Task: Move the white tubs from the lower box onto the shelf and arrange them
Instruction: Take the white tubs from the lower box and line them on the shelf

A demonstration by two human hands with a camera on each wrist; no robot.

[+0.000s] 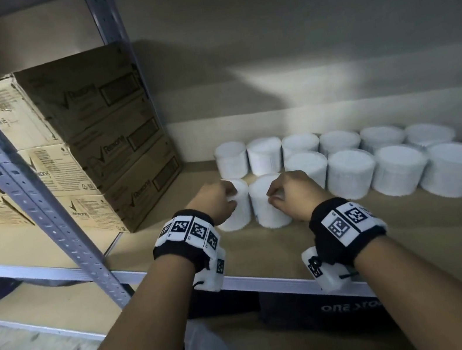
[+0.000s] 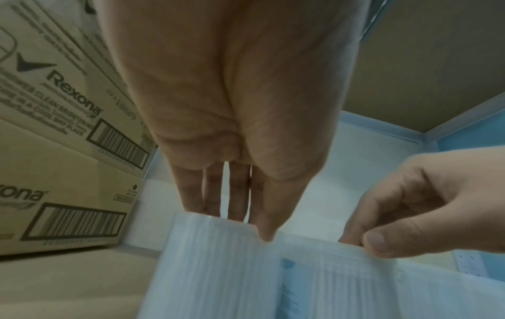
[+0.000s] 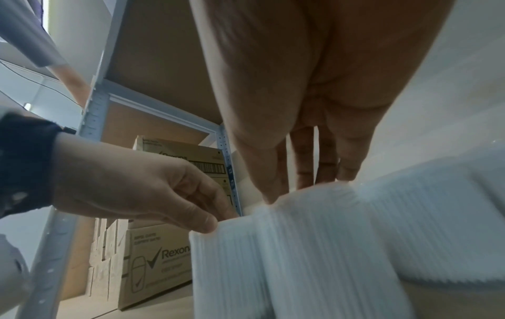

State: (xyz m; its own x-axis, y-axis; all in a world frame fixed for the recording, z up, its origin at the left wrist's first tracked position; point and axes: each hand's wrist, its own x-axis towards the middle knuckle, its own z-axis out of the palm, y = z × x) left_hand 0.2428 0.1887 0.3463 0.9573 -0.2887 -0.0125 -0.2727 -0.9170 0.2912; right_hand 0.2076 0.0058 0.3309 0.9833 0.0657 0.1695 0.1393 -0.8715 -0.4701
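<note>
You are looking at white tubs (image 1: pixel 350 174) wrapped in finely ribbed, matt white material, with a clear glossy film catching light at the rim of the tub (image 2: pixel 218 259) nearest your left wrist. The shelf (image 1: pixel 357 232) board is showing as matt, brown pressed wood, edged in smooth painted grey metal. The perforated upright (image 1: pixel 18 181) is reading as the same painted metal. The cartons (image 1: pixel 98 130) are appearing as dull brown printed cardboard.

Looks like a stockroom or warehouse back room: slotted metal racking (image 1: pixel 26 192) with bare board shelves (image 1: pixel 357 232), stacked Rexona shipping cartons (image 1: pixel 112 140), and rows of identical white tubs (image 1: pixel 350 174) lined up like stock.
</note>
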